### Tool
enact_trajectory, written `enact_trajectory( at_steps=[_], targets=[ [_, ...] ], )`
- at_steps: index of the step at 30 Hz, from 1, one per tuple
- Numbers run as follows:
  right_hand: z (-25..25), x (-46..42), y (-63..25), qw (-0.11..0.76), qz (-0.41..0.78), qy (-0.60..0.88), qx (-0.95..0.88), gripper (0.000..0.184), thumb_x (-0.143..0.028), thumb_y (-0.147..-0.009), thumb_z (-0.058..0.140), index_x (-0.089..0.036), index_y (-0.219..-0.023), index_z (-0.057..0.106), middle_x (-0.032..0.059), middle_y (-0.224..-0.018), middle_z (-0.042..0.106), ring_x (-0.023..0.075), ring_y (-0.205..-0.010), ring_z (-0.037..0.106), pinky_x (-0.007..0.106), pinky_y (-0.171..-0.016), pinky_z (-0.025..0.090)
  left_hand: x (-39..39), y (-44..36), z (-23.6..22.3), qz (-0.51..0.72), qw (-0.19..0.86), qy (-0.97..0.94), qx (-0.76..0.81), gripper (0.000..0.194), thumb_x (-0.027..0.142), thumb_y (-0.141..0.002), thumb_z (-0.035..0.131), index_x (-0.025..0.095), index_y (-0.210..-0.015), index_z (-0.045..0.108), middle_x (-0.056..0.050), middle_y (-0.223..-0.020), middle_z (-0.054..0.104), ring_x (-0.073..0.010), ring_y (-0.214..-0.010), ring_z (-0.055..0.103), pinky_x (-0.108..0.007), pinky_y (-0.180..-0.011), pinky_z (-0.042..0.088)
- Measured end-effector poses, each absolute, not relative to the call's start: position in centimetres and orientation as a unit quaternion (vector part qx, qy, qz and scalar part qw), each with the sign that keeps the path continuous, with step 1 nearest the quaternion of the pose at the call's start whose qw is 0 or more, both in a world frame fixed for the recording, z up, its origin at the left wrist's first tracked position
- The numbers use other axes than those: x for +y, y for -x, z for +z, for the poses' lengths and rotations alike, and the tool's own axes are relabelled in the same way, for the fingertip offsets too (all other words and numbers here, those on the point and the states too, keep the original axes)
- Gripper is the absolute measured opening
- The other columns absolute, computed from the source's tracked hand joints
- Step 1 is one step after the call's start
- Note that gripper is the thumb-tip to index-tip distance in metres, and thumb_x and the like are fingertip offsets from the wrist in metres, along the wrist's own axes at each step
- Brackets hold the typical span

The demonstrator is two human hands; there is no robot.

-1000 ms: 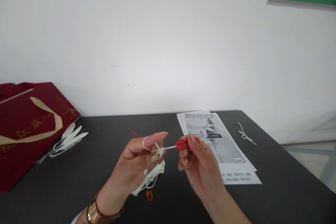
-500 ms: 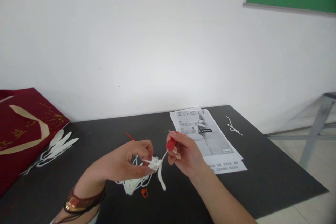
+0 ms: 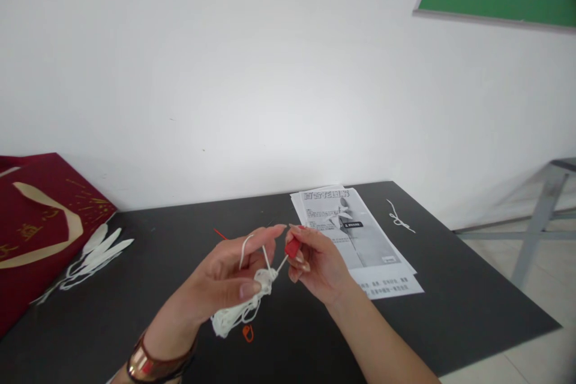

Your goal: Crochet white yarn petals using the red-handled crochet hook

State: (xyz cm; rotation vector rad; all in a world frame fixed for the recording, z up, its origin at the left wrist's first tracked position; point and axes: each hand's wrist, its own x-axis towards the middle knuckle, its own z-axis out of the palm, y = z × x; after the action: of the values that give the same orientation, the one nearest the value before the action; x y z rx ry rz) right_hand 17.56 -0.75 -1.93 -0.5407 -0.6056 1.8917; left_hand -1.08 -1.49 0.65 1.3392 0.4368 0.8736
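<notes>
My right hand (image 3: 315,261) is closed round the red handle of a crochet hook (image 3: 293,247). The hook's thin shaft points down and left into a small white crochet piece (image 3: 265,278). Between thumb and fingers my left hand (image 3: 234,270) pinches that piece, and its index finger stretches up toward the right hand. White yarn (image 3: 245,247) loops over the left index finger and runs down to the hook. Beneath the left hand lies a loose bundle of white yarn (image 3: 227,319) on the black table. The hook's tip is hidden in the stitches.
An orange stitch marker (image 3: 248,333) lies near the yarn bundle. Printed sheets (image 3: 378,240) are at the right, with a tied white string (image 3: 398,219) beyond. Several white crocheted strips (image 3: 101,252) rest beside a dark red bag (image 3: 49,216). A red stick (image 3: 219,233) shows behind the left hand.
My left hand has turned, its index finger now stretched out with yarn over it. The crochet piece has turned, and its hanging strip no longer shows. My right hand stays nearly in place.
</notes>
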Motion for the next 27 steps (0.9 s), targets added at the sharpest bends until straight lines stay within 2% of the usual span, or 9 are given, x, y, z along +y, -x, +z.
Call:
enact_trajectory(
  at_steps=[2,4,8,12,16,20,23,27],
  targets=[
    [-1.9,-0.8,-17.5,0.523,0.783,0.225,-0.249,0.022,-0.032,-0.077,0.074,-0.012,-0.068,0.069,-0.0073,-0.041,0.050,0.0034,-0.030,0.037,0.017,-0.037,0.053,-1.9,1.2,1.2,0.354,0.601,-0.678,0.231,0.068,0.030,-0.079,0.072,0.039,-0.142,0.047,-0.004,-0.102,0.050,-0.0073,-0.057,0.033,-0.023,-0.048,0.028],
    [-1.8,-0.8,-17.5,0.534,0.777,0.229,-0.245,0.022,-0.031,-0.078,0.073,-0.012,-0.069,0.070,-0.0073,-0.042,0.051,0.0033,-0.031,0.038,0.016,-0.037,0.053,-2.4,1.2,1.7,0.361,0.492,-0.735,0.296,0.073,0.020,-0.081,0.070,0.042,-0.144,0.042,-0.004,-0.106,0.052,-0.0064,-0.055,0.031,-0.022,-0.048,0.030],
    [-1.7,-0.8,-17.5,0.552,0.763,0.243,-0.232,0.023,-0.033,-0.077,0.075,-0.011,-0.069,0.070,-0.0061,-0.043,0.053,0.0038,-0.031,0.041,0.017,-0.037,0.053,-3.0,0.8,2.1,0.422,0.356,-0.759,0.346,0.068,0.012,-0.084,0.064,0.042,-0.142,0.045,-0.001,-0.095,0.060,-0.0067,-0.052,0.038,-0.019,-0.045,0.033],
    [-1.5,-0.8,-17.5,0.566,0.754,0.256,-0.214,0.023,-0.031,-0.072,0.080,-0.010,-0.069,0.071,-0.0054,-0.044,0.055,0.0049,-0.034,0.045,0.017,-0.036,0.053,-3.1,0.4,1.7,0.453,0.299,-0.764,0.349,0.067,0.007,-0.084,0.063,0.036,-0.142,0.048,-0.001,-0.083,0.063,-0.0111,-0.060,0.051,-0.021,-0.052,0.039],
    [-1.4,-0.8,-17.4,0.572,0.749,0.259,-0.213,0.022,-0.031,-0.073,0.079,-0.010,-0.069,0.071,-0.0055,-0.044,0.056,0.0053,-0.034,0.047,0.017,-0.037,0.054,-3.2,-0.3,0.9,0.469,0.336,-0.728,0.371,0.068,0.008,-0.084,0.062,0.036,-0.144,0.045,0.001,-0.078,0.061,-0.0104,-0.059,0.050,-0.021,-0.053,0.040],
    [-1.2,-1.1,-17.3,0.589,0.741,0.249,-0.204,0.022,-0.031,-0.072,0.081,-0.011,-0.072,0.072,-0.0042,-0.049,0.061,0.0052,-0.036,0.050,0.017,-0.039,0.055,-3.2,-1.6,0.7,0.541,0.477,-0.577,0.384,0.060,0.019,-0.084,0.066,0.036,-0.140,0.050,0.006,-0.068,0.047,-0.0075,-0.052,0.037,-0.018,-0.046,0.032],
    [-1.0,-1.3,-17.2,0.602,0.734,0.241,-0.204,0.023,-0.032,-0.071,0.083,-0.012,-0.074,0.073,-0.0031,-0.052,0.065,0.0054,-0.039,0.053,0.017,-0.042,0.055,-3.2,-2.5,1.0,0.573,0.580,-0.472,0.336,0.068,0.018,-0.082,0.069,0.041,-0.142,0.045,0.008,-0.067,0.042,-0.0059,-0.050,0.033,-0.016,-0.045,0.030],
    [-0.9,-1.8,-16.7,0.618,0.723,0.240,-0.197,0.022,-0.031,-0.071,0.084,-0.012,-0.077,0.074,-0.0017,-0.055,0.067,0.0064,-0.042,0.057,0.017,-0.046,0.057,-3.2,-3.3,1.0,0.607,0.620,-0.386,0.312,0.068,0.015,-0.080,0.071,0.043,-0.138,0.050,0.007,-0.066,0.042,-0.0051,-0.050,0.031,-0.014,-0.043,0.027]
  ],
)
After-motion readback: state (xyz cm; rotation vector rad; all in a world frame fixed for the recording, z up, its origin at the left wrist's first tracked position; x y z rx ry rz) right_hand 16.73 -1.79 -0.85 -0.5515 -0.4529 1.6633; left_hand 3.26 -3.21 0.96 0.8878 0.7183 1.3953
